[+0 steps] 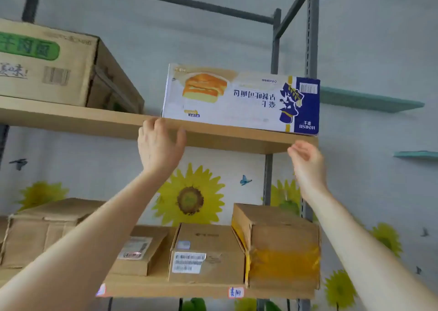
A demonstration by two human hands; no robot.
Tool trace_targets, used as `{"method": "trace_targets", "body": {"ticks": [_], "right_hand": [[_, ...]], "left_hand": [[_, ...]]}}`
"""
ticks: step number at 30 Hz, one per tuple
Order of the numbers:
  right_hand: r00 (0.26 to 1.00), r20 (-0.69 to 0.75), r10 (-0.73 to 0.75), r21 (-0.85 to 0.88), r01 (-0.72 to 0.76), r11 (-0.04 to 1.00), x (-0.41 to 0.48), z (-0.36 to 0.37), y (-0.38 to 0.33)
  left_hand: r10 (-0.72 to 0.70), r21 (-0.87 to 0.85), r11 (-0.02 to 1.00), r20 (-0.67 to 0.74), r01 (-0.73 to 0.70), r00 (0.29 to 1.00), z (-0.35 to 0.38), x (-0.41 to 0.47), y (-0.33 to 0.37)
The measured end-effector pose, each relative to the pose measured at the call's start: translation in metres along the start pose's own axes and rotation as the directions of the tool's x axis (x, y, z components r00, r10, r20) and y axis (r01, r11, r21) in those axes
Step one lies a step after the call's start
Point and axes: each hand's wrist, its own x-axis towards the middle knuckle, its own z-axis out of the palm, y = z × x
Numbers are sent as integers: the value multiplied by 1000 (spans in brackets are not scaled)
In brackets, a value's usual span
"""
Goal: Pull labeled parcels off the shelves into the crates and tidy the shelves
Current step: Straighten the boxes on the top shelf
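A long white-and-blue bread box (241,98) lies upside down on the upper wooden shelf (99,123), at its right end. My left hand (158,144) is raised with fingers spread, its fingertips at the shelf edge just under the box's left corner. My right hand (307,161) hangs open below the shelf's right end, under the box's right corner, holding nothing. On the lower shelf (203,291) stand a labeled brown parcel (206,253), a flat labeled parcel (139,249) and a parcel wrapped in yellow tape (279,246).
A big brown carton (54,64) with a green label fills the upper shelf's left side. Another brown carton (42,230) sits at the lower left. Grey metal uprights (312,38) frame the rack. The wall behind carries sunflower stickers and two small teal ledges (369,99).
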Motion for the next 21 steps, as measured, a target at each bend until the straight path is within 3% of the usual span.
{"method": "trace_targets", "body": {"ticks": [3,6,11,14,16,18,20,21], "right_hand": [[974,-170,-150,-124,130,984,40,-4,9],[949,-270,-162,-132,130,983,70,-3,14],[987,-145,74,-84,-87,993,90,-6,28],[991,-125,47,-90,-59,994,91,-14,26],[991,-132,-33,-7,32,999,93,-20,18],[988,-133,-84,207,111,972,96,-24,2],[984,-133,-120,397,163,903,101,-23,-18],[982,-140,-126,451,177,875,104,-22,-28]], "left_hand": [[-9,239,971,-42,19,999,20,28,6],[-69,368,928,-4,65,998,37,53,7],[-159,379,915,21,139,987,45,68,5],[-140,319,937,-33,143,990,37,68,8],[-71,172,981,-126,92,989,27,70,11],[-70,-193,981,-183,34,981,15,75,19],[-135,-612,789,-101,45,986,5,79,36],[-143,-715,697,-70,50,987,1,82,44]]}}
